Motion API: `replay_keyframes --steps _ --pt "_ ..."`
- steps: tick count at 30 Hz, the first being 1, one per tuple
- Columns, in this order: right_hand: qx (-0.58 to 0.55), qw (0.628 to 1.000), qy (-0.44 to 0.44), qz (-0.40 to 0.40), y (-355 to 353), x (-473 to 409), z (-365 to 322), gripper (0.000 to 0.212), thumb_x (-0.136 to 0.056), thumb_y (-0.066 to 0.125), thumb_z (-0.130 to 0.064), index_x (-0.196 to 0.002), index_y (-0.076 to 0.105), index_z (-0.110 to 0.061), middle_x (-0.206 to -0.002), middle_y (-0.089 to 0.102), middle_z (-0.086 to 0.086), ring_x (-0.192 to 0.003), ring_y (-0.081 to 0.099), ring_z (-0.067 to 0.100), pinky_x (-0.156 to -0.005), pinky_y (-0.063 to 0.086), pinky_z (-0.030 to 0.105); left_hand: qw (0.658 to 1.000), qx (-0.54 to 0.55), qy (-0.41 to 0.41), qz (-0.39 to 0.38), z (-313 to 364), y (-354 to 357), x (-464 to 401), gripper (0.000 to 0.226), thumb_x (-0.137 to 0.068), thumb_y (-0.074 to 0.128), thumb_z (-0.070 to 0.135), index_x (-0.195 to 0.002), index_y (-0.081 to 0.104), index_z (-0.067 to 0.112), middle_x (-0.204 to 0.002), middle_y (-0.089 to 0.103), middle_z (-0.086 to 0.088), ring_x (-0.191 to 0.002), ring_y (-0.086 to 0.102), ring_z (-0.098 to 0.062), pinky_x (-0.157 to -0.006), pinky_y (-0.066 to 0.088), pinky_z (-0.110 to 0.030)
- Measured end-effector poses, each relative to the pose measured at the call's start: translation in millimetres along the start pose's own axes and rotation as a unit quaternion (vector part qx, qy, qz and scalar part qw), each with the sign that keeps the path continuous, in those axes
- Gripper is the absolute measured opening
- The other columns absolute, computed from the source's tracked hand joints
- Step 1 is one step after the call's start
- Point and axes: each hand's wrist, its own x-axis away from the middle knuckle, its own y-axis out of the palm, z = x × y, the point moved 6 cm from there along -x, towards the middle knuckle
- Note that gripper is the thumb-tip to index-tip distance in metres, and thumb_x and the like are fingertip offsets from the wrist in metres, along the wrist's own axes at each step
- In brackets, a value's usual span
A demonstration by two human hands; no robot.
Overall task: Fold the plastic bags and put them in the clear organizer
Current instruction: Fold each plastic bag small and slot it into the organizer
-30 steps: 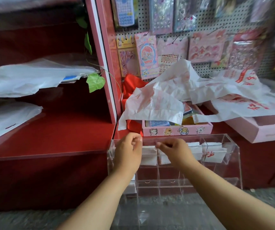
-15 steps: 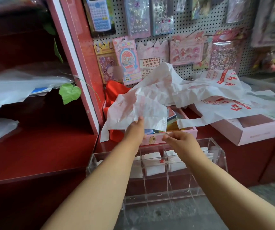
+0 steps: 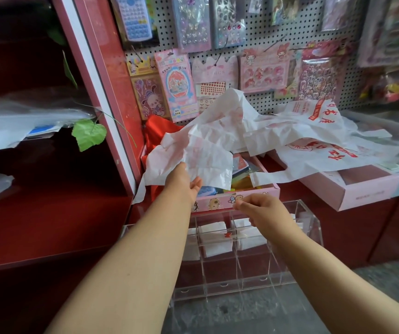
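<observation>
White crumpled bag (image 3: 201,153) gripped at lower edge by left hand (image 3: 184,182); right hand (image 3: 263,210) loosely curled, empty, above organizer (image 3: 311,227)

White plastic bags (image 3: 217,131) carry red print; the pink box (image 3: 246,200) bears cartoon animals; the shelf (image 3: 49,213) is dark red; the leaf (image 3: 88,133) green.
</observation>
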Motion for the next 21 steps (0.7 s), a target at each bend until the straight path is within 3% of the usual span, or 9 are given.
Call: replay_keyframes --steps 3,7,9,13,16,21 --pt "-0.01 1.0 0.0 -0.006 2.0 -0.4 1.2 0.03 -0.093 0.061 -0.029 -0.09 0.07 0.0 -0.059 0.048 0.001 -0.054 0.04 0.01 -0.046 0.034 0.014 1.0 0.03 0.004 0.006 0.9 -5.1 -4.0 0.042 -0.101 0.052 0.024 -0.139 0.046 0.007 -0.095 0.048 -0.002 -0.085 0.059 -0.018 -0.069 0.052 -0.028" --pt "-0.033 0.999 0.025 0.01 1.4 -2.9 7.0 0.029 -0.093 0.062 -0.029 -0.075 0.067 -0.007 -0.052 0.048 -0.006 -0.055 0.043 0.011 -0.054 0.038 0.021 0.998 0.054 0.007 -0.015 -1.1 -13.3 8.8 0.037 -0.101 0.051 0.023 -0.134 0.051 0.006 -0.116 0.054 -0.008 -0.083 0.062 -0.015 -0.061 0.051 -0.025" --pt "-0.054 0.998 0.038 0.017 -0.1 -4.3 10.8 0.029 -0.094 0.06 -0.028 -0.07 0.062 -0.011 -0.058 0.052 -0.002 -0.059 0.046 0.014 -0.059 0.041 0.027 0.998 0.058 0.005 -0.026 -2.5 -19.6 25.8 0.031 -0.101 0.05 0.021 -0.128 0.054 0.005 -0.111 0.055 -0.008 -0.08 0.062 -0.014 -0.061 0.05 -0.026" --pt "-0.139 0.985 0.099 0.004 2.8 -3.7 19.4 0.03 -0.097 0.052 -0.037 -0.094 0.065 -0.011 -0.083 0.065 0.007 -0.078 0.06 0.02 -0.074 0.05 0.033 0.998 0.043 0.003 -0.055 -9.0 -41.3 72.5 0.03 -0.098 0.055 0.019 -0.125 0.057 0.006 -0.103 0.059 -0.009 -0.072 0.064 -0.014 -0.055 0.052 -0.023" --pt "-0.17 0.976 0.137 -0.003 4.4 -0.2 24.5 0.042 -0.095 0.049 -0.051 -0.096 0.062 -0.011 -0.095 0.069 0.013 -0.093 0.065 0.026 -0.089 0.052 0.041 0.997 0.048 0.004 -0.068 -14.9 -61.0 106.9 0.03 -0.096 0.056 0.017 -0.122 0.06 0.004 -0.094 0.065 -0.007 -0.059 0.064 -0.011 -0.052 0.05 -0.022" --pt "-0.268 0.954 0.131 -0.031 2.5 10.2 14.8 0.041 -0.093 0.051 -0.055 -0.098 0.062 -0.016 -0.099 0.07 0.009 -0.096 0.065 0.023 -0.09 0.048 0.037 0.996 0.019 0.001 -0.084 -26.0 -85.2 155.5 0.025 -0.092 0.06 0.012 -0.115 0.067 0.006 -0.102 0.069 -0.006 -0.056 0.059 -0.012 -0.056 0.047 -0.025"
